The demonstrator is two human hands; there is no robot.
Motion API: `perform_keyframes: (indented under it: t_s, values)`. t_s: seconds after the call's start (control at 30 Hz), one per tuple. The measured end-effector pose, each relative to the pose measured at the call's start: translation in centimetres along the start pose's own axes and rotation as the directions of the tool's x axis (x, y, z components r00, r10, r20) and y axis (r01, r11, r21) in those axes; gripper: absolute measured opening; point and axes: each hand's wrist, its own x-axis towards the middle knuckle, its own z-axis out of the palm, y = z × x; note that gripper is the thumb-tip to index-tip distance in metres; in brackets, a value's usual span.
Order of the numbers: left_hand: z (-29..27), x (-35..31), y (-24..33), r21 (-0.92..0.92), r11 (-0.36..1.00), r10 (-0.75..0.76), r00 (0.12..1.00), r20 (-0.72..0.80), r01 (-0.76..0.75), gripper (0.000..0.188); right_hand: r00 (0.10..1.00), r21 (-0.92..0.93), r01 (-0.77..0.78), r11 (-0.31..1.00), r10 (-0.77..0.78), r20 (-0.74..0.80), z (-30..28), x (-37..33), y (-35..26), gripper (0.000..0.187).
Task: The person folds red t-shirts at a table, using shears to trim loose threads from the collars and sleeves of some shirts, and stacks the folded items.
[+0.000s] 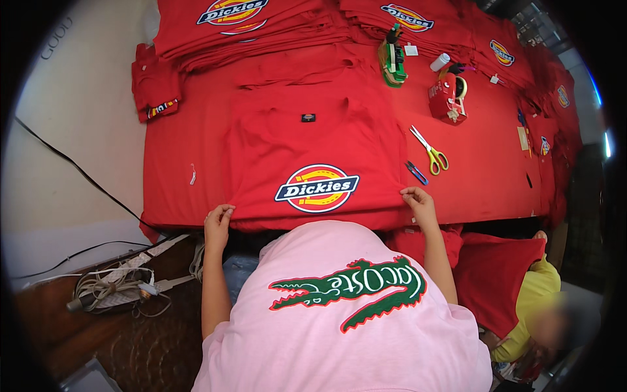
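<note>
A red T-shirt (pixel 268 157) with a round printed badge lies flat in front of me, its neckline toward the far side. My left hand (pixel 217 222) pinches its near left corner. At the near right corner, my right hand (pixel 418 199) grips the same shirt between thumb and fingers. The near edge runs straight between both hands. Just beyond my right hand lie small blue thread snips (pixel 416 173) and yellow-handled scissors (pixel 432 151). More red fabric shows under and behind the shirt.
Stacks of folded red shirts (pixel 294 36) line the table's far side. A red tape dispenser (pixel 447 101), a green-and-black tool (pixel 393 62) and a white cylinder (pixel 440 62) stand at the back right. Tangled cables (pixel 108 291) lie at lower left. A person in yellow (pixel 535 294) holds red cloth at lower right.
</note>
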Motion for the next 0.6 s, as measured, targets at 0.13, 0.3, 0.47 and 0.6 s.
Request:
perform_keyframes:
  t_s: [0.13,0.3,0.47,0.6]
  values:
    - [-0.3,4.5,1.5,-0.004,0.997,0.077,0.995,-0.061,-0.077,0.016,0.996,-0.001,0.086,0.996,-0.086,-0.04,-0.3,4.8,-1.7,0.015]
    - [3.8,14.0,5.9,-0.379,0.922,-0.103,0.993,-0.06,0.072,0.033,0.969,0.054,0.196,0.979,-0.185,-0.165,4.4,13.6,-7.5,0.026]
    - [7.6,21.1,9.3,-0.548,0.796,-0.296,0.955,0.021,0.259,0.056,0.985,-0.012,0.009,1.0,-0.011,-0.172,9.5,19.3,-10.7,0.032]
    - [6.9,22.2,11.6,-0.601,0.429,-0.393,0.738,0.548,0.674,0.062,0.913,0.39,-0.392,0.833,0.303,0.272,7.6,20.8,-11.3,0.028]
